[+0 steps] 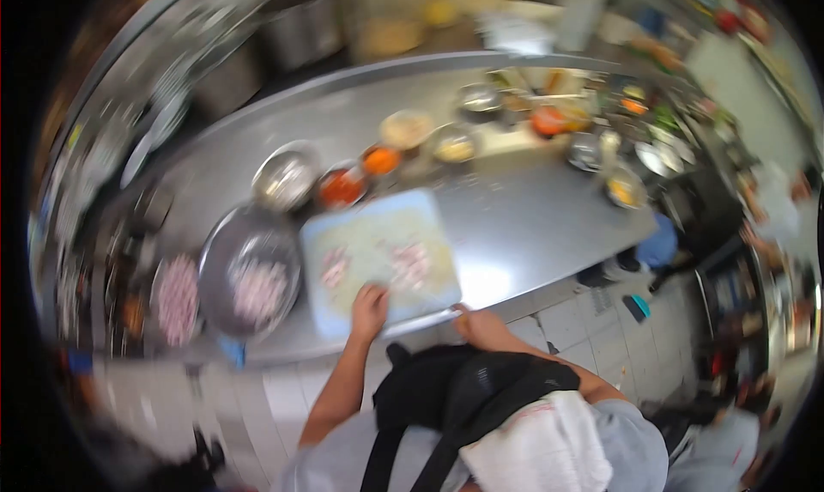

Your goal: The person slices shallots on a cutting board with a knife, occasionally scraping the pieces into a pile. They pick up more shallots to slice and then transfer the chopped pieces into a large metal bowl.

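Note:
My left hand (370, 310) is over the near edge of a light blue cutting board (369, 226), its fingers pressed together; what they hold, if anything, is too small to tell. My right hand (474, 324) is closed round the handle of a knife (421, 322), whose blade lies along the board's near edge. Two heaps of chopped pale pink pieces are on the board, a small one (336, 267) at the left and a larger one (410, 265) at the right. Beside the board on the left, a large metal bowl (216, 273) holds more pink pieces (259, 291).
A tray of pink pieces (178, 300) sits at the far left. Behind the board are a metal bowl (287, 177), a bowl of red food (342, 186) and a bowl of orange food (380, 159). Other people (777, 202) are at the right. The picture is blurred.

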### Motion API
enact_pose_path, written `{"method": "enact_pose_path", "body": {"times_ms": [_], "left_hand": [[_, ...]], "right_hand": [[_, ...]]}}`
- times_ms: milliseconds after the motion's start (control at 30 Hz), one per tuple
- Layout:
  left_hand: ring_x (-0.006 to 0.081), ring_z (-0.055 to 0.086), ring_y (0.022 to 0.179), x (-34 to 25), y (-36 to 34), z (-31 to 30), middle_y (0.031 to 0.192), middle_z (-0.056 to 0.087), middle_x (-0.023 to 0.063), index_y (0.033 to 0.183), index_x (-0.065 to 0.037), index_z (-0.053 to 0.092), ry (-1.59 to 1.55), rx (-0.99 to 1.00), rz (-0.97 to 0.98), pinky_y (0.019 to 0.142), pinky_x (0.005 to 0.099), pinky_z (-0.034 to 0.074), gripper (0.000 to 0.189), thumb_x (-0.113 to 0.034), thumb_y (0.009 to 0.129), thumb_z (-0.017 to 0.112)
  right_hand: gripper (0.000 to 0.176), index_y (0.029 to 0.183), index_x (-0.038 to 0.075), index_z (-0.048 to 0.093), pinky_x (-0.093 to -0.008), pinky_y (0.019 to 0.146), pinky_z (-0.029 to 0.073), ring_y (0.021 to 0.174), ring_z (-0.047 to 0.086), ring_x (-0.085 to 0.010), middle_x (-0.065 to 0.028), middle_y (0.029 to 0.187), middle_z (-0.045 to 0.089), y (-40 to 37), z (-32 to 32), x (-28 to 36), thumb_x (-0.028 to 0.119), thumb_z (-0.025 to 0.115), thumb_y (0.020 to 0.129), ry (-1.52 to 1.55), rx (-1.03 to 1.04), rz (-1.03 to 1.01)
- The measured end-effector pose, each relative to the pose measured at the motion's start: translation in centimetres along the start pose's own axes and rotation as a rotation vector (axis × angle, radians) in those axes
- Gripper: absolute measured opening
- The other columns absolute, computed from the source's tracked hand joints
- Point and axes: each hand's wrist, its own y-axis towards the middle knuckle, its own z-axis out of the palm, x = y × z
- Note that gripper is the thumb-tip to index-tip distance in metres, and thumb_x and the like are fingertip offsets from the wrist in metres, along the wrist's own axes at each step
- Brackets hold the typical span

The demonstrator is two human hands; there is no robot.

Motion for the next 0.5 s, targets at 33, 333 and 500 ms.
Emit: {"method": "enact_pose_path", "body": {"times_ms": [33,333,500], "left_hand": [[0.0372,0.067,0.088,-0.4,0.3,0.0,0.097,0.068,0.0177,0.099,0.0,0.072,-0.043,-0.019,0.008,0.08,0.0431,0.056,0.005,-0.003,0.095,0.074],[0.0327,0.065,0.088,0.2,-0.2,0.6,0.104,0.066,0.0165,0.109,0.002,0.071,-0.279,0.069,-0.15,0.081,0.0415,0.056,0.013,0.001,0.096,0.07],[0.0409,0.066,0.11,-4.6,1.7,-1.7,0.121,0.067,0.0204,0.116,0.001,0.071,-0.239,0.087,0.19,0.099,0.049,0.055,0.02,0.0,0.096,0.071]], "right_hand": [[0.048,0.148,0.012,0.059,-0.0591,0.08,0.058,0.086,0.075,-0.0469,-0.0267,0.093,0.076,-0.3,-0.4,-0.1,0.037,0.061,0.107,0.016,0.003,0.012],[0.043,0.147,0.013,0.057,-0.0534,0.093,0.056,0.109,0.073,-0.0431,-0.0215,0.117,0.073,-3.4,2.3,3.0,0.022,0.066,0.106,0.377,-0.242,0.002],[0.043,0.145,0.013,0.059,-0.0513,0.094,0.056,0.113,0.072,-0.0399,-0.0172,0.12,0.071,-5.0,2.4,6.0,0.016,0.068,0.103,0.231,-0.282,0.104]]}}
